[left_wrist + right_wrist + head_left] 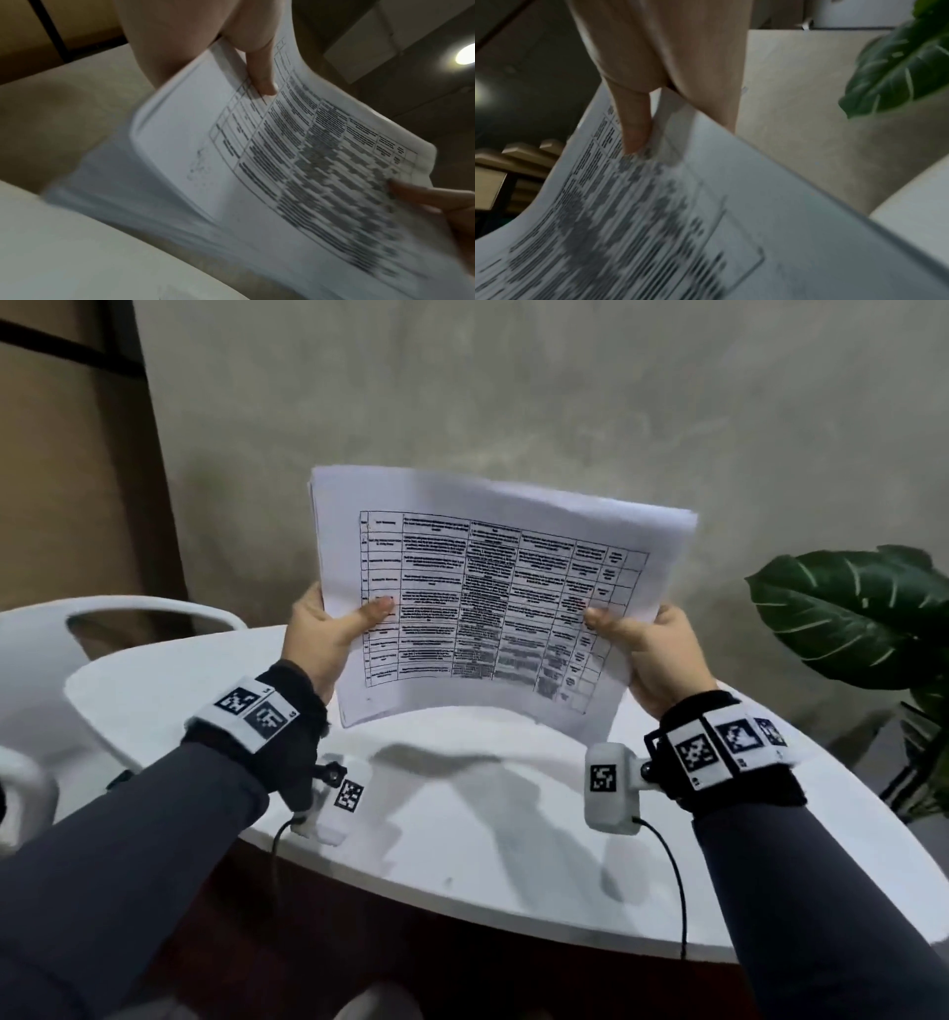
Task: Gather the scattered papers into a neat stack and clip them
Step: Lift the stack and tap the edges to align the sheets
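Papers (493, 588) are up off the table (462, 814), held in the air btwn both my hands, printed side w/ a grid of text facing me. Sheets look gathered into one stack; far edges roughly line up, stack bows a bit across the middle. Left hand (328, 639) grips the left edge, thumb (259, 67) pressed on the top page, rest of the fingers behind the stack where I can't see them. Right hand (652, 654) grips the right edge the same way, thumb (634, 121) on top near the last columns. Both wrist views are blurred, text unreadable. No clip in sight in any view. White round table sits just below the papers, w/ their shadow on it. White chair (128, 629) at far left of the table, big green leaf (852, 618) off to the right, gray wall (513, 403) behind.
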A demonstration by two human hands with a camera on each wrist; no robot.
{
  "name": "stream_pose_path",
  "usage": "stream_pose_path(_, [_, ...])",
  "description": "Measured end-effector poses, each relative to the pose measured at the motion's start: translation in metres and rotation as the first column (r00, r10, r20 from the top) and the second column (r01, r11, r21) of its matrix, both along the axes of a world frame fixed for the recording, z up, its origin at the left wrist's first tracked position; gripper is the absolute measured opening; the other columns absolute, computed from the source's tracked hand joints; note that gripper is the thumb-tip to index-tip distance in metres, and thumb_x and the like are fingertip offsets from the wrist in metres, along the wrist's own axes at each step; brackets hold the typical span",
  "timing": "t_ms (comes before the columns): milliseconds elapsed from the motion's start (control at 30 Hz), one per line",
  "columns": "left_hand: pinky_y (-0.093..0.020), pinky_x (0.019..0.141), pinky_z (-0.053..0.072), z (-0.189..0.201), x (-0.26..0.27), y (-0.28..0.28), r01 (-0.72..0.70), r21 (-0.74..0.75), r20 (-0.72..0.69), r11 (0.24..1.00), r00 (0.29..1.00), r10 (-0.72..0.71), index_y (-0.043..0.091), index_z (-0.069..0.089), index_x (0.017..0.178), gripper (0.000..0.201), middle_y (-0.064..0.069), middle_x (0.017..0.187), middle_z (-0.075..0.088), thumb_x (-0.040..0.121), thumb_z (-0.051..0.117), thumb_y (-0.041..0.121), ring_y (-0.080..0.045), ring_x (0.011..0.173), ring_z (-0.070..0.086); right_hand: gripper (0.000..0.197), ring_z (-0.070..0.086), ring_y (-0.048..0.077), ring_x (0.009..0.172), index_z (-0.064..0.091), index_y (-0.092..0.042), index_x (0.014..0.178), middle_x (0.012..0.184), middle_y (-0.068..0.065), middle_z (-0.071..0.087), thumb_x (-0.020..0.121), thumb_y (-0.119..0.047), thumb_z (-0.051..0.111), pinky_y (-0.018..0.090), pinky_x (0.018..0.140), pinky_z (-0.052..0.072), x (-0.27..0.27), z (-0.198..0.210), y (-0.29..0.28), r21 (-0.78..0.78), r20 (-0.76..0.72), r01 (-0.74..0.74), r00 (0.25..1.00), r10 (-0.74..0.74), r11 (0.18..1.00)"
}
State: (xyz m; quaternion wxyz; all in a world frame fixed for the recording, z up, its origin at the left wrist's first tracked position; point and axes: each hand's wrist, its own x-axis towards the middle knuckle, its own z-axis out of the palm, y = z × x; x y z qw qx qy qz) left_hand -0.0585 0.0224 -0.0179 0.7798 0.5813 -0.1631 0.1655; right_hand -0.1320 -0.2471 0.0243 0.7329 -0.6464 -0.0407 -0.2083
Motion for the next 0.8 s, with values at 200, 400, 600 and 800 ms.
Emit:
stream_pose_path(200, [-0.036,0.089,0.053,-0.033,-0.006,0.006,0.077,0.155,-0.238,0.985,0.97,-0.039,0.01,0.066,0.109,0.047,-0.002,0.102,0.075,0.064,0.078,0.01,-0.017,0.087,0.068,0.02,0.068,0.014,0.077,0.061,-0.007,0.099,0.08,-0.002,0.074,0.083,0.004,0.062,0.021,0.065,0.058,0.0,-0.054,0.003,-0.015,-0.139,0.026,0.99,-0.028,1.0])
stream_pose_path(400, [-0.043,0.1,0.047,-0.054,-0.002,0.011,0.177,0.264,-0.418,0.948,0.907,-0.053,0.002,0.059,0.119,0.046,-0.017,0.118,0.066,0.075,0.069,-0.005,-0.032,0.104,0.064,0.017,0.069,0.009,0.066,0.064,-0.012,0.093,0.074,-0.005,0.074,0.082,0.0,0.065,0.019,0.053,0.055,-0.007,-0.067,-0.002,-0.086,-0.268,-0.055,0.963,0.031,0.995])
stream_pose_path(600, [-0.037,0.085,0.054,-0.054,-0.007,0.009,0.136,0.275,-0.295,0.952,0.954,-0.051,0.008,0.059,0.112,0.039,0.0,0.095,0.071,0.076,0.068,-0.006,-0.026,0.095,0.067,0.086,0.051,0.027,0.119,0.033,-0.013,0.141,0.133,0.014,0.047,0.069,-0.014,0.08,0.042,0.103,0.043,-0.008,-0.06,0.003,-0.331,-0.089,0.356,0.91,-0.405,0.874])
stream_pose_path(800, [-0.018,0.058,0.04,0.006,-0.016,0.005,0.008,0.63,0.108,0.776,0.989,-0.098,0.035,0.058,0.074,0.022,0.02,0.063,0.06,0.066,0.072,0.02,0.008,0.058,0.049,0.111,0.036,0.027,0.133,0.016,-0.022,0.149,0.145,0.013,0.037,0.06,-0.045,0.078,0.048,0.109,0.03,-0.01,0.023,0.031,-0.767,0.497,0.571,0.817,-0.293,0.293])
